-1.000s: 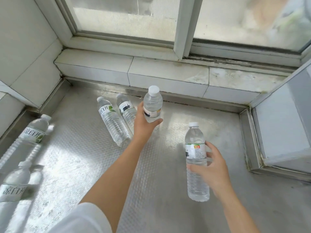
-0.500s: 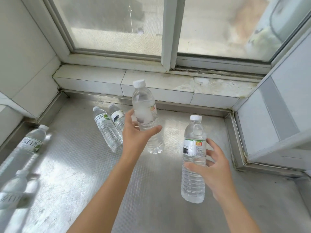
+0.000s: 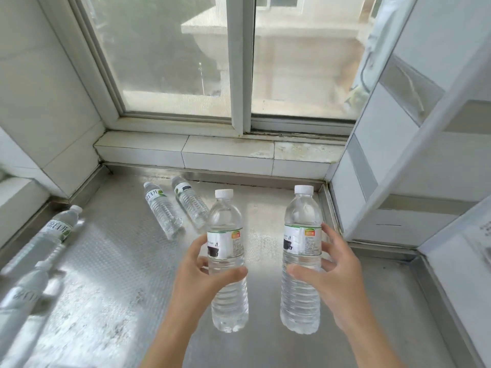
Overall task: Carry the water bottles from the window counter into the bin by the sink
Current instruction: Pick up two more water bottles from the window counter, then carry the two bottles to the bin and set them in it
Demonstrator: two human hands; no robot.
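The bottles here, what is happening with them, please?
A person holds one upright water bottle in each hand: the left hand grips the left bottle, the right hand the right bottle, both above the metal counter. Four more bottles lie on their sides on the counter. No bin is in view.

- 2 clear water bottles, white caps, upright, lifted off the bench: left-held bottle [image 3: 228,261] w/ white label, right-held bottle [image 3: 302,258] beside it, apart.
- 2 lying bottles [image 3: 162,209] & [image 3: 191,201] side by side near the back edge, caps toward the window.
- 2 more lying at far left: [image 3: 54,232], [image 3: 24,296], blurred, green-white labels.
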